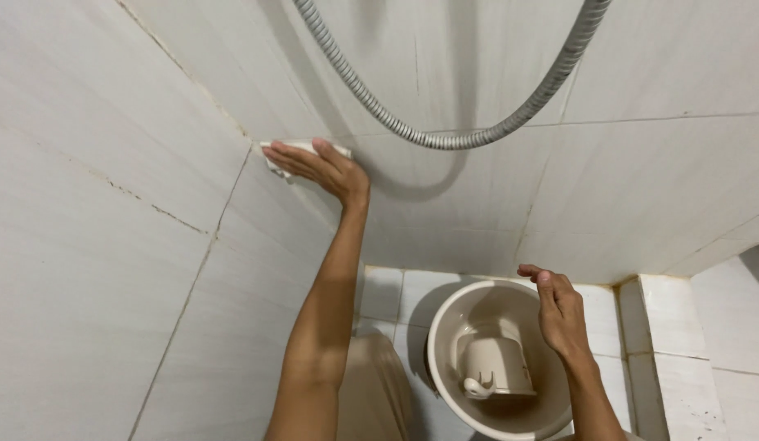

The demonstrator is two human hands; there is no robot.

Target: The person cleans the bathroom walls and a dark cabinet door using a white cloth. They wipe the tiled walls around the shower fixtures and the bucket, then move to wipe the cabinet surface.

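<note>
Two hands in view. Left hand (pixel 324 167) lay flat against the tiled wall (pixel 110 245) at the corner joint, fingers (pixel 294 157) extended and pressed together over a white cloth (pixel 283 148), holding it to the tile. Right hand (pixel 559 310) hung free above a beige basin (pixel 445 327) on the floor, fingers loosely curled, gripping nothing. Small dipper (pixel 495 367) sat inside the basin. Corrugated metal hose (pixel 445 137) looped across the wall above. Judged step: wiping the wall near the corner grout. Next stroke would need steady flat pressure along the joint, clear of the hose
</note>
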